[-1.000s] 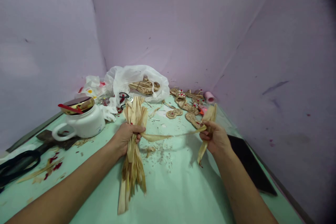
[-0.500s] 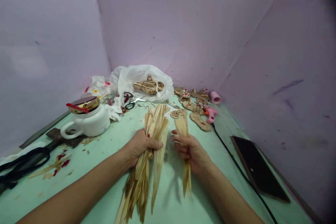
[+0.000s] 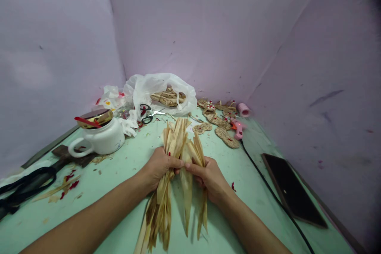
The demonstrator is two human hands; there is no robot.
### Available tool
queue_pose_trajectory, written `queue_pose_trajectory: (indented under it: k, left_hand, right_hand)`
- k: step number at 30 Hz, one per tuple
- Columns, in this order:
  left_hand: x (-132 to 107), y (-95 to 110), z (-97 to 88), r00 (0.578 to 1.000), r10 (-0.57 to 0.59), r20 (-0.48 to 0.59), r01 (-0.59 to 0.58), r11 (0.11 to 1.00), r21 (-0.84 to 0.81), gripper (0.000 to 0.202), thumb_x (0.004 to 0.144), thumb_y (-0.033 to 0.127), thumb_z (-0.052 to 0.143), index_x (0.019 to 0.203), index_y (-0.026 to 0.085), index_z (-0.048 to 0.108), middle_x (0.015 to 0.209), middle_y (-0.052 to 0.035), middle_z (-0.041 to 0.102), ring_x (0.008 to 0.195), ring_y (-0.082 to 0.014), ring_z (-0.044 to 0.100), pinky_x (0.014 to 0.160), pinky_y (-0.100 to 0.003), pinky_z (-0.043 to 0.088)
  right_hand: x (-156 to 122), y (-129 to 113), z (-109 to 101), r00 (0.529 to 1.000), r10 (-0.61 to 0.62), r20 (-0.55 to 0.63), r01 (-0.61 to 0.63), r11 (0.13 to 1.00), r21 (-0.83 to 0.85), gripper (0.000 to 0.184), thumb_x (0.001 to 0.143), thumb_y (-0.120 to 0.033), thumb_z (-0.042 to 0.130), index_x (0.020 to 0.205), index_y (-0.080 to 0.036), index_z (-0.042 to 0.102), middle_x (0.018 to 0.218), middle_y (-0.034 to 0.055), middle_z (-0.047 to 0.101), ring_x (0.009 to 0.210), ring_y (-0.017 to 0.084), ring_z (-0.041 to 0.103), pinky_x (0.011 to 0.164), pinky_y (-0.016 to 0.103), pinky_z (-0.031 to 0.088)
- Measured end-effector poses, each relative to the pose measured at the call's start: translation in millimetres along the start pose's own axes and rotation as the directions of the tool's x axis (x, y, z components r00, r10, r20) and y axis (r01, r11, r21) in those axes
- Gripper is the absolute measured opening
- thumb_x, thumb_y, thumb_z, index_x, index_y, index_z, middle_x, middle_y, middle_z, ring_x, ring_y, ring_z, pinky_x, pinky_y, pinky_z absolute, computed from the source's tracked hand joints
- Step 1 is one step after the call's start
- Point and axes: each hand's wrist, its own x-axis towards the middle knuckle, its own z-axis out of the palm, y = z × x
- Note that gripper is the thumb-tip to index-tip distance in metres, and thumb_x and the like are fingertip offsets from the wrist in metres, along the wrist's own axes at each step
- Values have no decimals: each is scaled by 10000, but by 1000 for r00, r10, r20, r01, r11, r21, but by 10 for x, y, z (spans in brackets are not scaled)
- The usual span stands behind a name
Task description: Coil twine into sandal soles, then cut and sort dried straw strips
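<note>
My left hand [image 3: 162,166] is closed around a thick bundle of dried corn husks [image 3: 162,206], whose upper ends fan out above the fist and whose long tails hang toward me. My right hand [image 3: 208,174] grips a smaller bunch of corn husks [image 3: 202,214]. Between the two hands hangs a single broad husk strip [image 3: 187,190], pinched by the right thumb close to the left thumb tip. The fingers behind the husks are partly hidden.
Left stand a white mug [image 3: 104,139] with a gold-lidded jar on it and black-handled shears [image 3: 29,186]. Behind lie small scissors [image 3: 151,116] and a plastic bag [image 3: 187,103] of husks. Right are woven soles [image 3: 226,137], a pink glue gun [image 3: 239,129] with its cord, and a dark tablet [image 3: 293,190].
My right hand has moved left to meet the left hand, and its thumb now pinches the broad strip. A small red scrap now shows beside the right wrist.
</note>
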Motion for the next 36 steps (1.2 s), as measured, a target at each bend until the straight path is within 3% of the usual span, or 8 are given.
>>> queue_pose_trajectory:
  k: [5, 14, 18, 24, 27, 30, 33, 36]
  left_hand:
    - [-6, -23, 4, 1000, 18, 13, -18, 1000, 10, 112, 432, 116, 631, 531, 103, 580, 394, 9, 507, 338, -83, 427, 340, -193, 322]
    - [8, -22, -4, 998, 39, -54, -29, 983, 182, 77, 474, 107, 600, 455, 125, 527, 346, 20, 465, 306, -70, 374, 316, -184, 265]
    - [25, -40, 19, 996, 65, -64, -51, 978, 205, 96, 465, 64, 555, 433, 137, 502, 343, 33, 450, 310, -69, 363, 320, -188, 263]
    - [4, -21, 26, 997, 60, -44, -50, 979, 198, 154, 453, 53, 553, 382, 144, 451, 310, 38, 411, 293, -58, 332, 315, -187, 224]
    - [16, -15, -3, 1000, 19, -17, -16, 984, 176, 130, 470, 101, 600, 416, 131, 486, 321, 24, 442, 295, -61, 352, 320, -185, 245]
    - [54, -13, -49, 999, -30, -19, 33, 990, 140, 121, 468, 135, 632, 459, 123, 512, 329, 16, 468, 292, -69, 372, 318, -186, 262]
    - [81, 1, -90, 999, -45, -30, 49, 991, 122, 142, 461, 141, 643, 460, 122, 502, 322, 14, 465, 288, -70, 376, 312, -184, 271]
    - [86, 18, -110, 998, -55, -24, 57, 991, 120, 138, 465, 137, 640, 471, 118, 504, 322, 14, 463, 287, -68, 376, 307, -179, 276]
  right_hand:
    - [12, 26, 17, 1000, -12, -18, 12, 1000, -15, 181, 526, -294, 656, 563, -172, 528, 364, -83, 350, 346, 51, 245, 380, 214, 208]
    - [21, 104, 97, 993, -71, -93, 59, 990, -126, 76, 570, -229, 551, 552, -170, 508, 404, -68, 365, 392, 68, 305, 398, 205, 259]
    - [51, 156, 119, 960, -210, -188, 149, 945, -291, 42, 568, -191, 507, 589, -154, 504, 514, -35, 455, 469, 81, 366, 432, 204, 299]
    - [178, 162, -50, 870, -351, -347, 167, 871, -461, 32, 580, -177, 495, 561, -167, 472, 493, -50, 414, 475, 83, 345, 424, 204, 276]
    - [251, 82, -204, 882, -261, -392, 138, 939, -314, 78, 571, -192, 542, 539, -166, 476, 434, -64, 401, 414, 67, 315, 376, 195, 233]
    - [291, -98, -382, 887, -118, -447, 131, 991, -3, 90, 540, -207, 576, 536, -150, 506, 400, -61, 420, 356, 45, 282, 321, 176, 169]
    - [267, -341, -634, 844, -110, -526, 284, 922, 263, 82, 495, -163, 551, 552, -157, 492, 474, -26, 525, 373, 45, 350, 296, 140, 161]
    - [188, -540, -965, 815, -144, -562, 417, 818, 395, 124, 469, -107, 514, 538, -176, 439, 453, -35, 505, 382, 60, 393, 284, 132, 179]
